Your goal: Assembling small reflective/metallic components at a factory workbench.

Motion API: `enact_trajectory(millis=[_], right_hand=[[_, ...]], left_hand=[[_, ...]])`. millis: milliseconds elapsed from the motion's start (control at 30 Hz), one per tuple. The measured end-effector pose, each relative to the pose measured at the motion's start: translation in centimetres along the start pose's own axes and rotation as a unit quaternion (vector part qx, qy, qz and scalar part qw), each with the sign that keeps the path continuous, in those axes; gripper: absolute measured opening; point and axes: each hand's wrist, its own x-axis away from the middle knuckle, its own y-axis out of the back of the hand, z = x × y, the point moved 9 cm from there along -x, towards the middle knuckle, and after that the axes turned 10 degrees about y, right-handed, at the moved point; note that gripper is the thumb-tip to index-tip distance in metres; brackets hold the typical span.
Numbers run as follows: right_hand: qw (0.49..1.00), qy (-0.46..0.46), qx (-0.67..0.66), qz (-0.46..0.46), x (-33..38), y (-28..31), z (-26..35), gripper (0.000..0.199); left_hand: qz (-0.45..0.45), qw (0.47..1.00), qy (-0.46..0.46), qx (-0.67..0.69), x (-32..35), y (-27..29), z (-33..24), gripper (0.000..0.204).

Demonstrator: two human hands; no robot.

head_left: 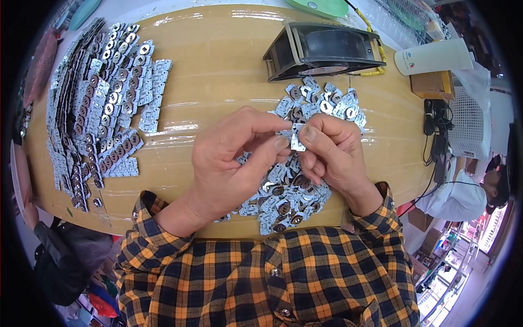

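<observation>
Between my two hands, above the middle of the table, is a small pale silver plate [297, 137] with dark holes. My right hand [338, 150] pinches it between thumb and bent fingers. From the other side, my left hand [231, 155] has its index fingertip and thumb at the plate's left edge, fingers curled. Under and around the hands lies a loose pile of similar plates [283, 191], many with round dark or shiny discs. At the left, long rows of these plates with discs [103, 103] lie close together on the table.
A black boxy fan [332, 49] with a yellow-wrapped cord stands at the back. To its right, a white cup [433, 56] rests on a cardboard box [430, 85], near a white perforated basket [469, 125] and black cables [437, 120]. Other people are at both sides of the brown tabletop [207, 60].
</observation>
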Motion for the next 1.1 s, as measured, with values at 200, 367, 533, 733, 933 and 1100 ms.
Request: enact_trajectory(millis=[200,367,533,733,933,1100], right_hand=[[1.000,0.002,0.016,0.024,0.1,-0.3,0.1,0.025],[0.999,-0.007,0.027,0.027,0.1,-0.3,0.0,0.023],[1.000,-0.004,0.021,0.009,0.2,0.1,0.0,0.024],[0.999,0.002,0.034,-0.009,0.1,0.6,0.3,0.025],[0.998,0.000,0.050,-0.025,0.1,0.9,0.7,0.028],[0.998,0.015,0.060,-0.012,0.2,0.7,0.7,0.028]], left_hand=[[-0.041,0.989,-0.100,-0.097,0.3,0.2,-1.2,0.018],[-0.061,0.987,-0.107,-0.107,0.5,0.2,-1.3,0.017],[-0.065,0.991,-0.084,-0.076,0.3,0.5,-0.9,0.017],[0.039,0.978,-0.115,-0.170,0.4,-0.7,-2.1,0.017],[0.047,0.980,-0.081,-0.177,0.3,-0.6,-1.7,0.018],[0.070,0.974,-0.107,-0.187,0.3,-1.0,-2.1,0.017]])
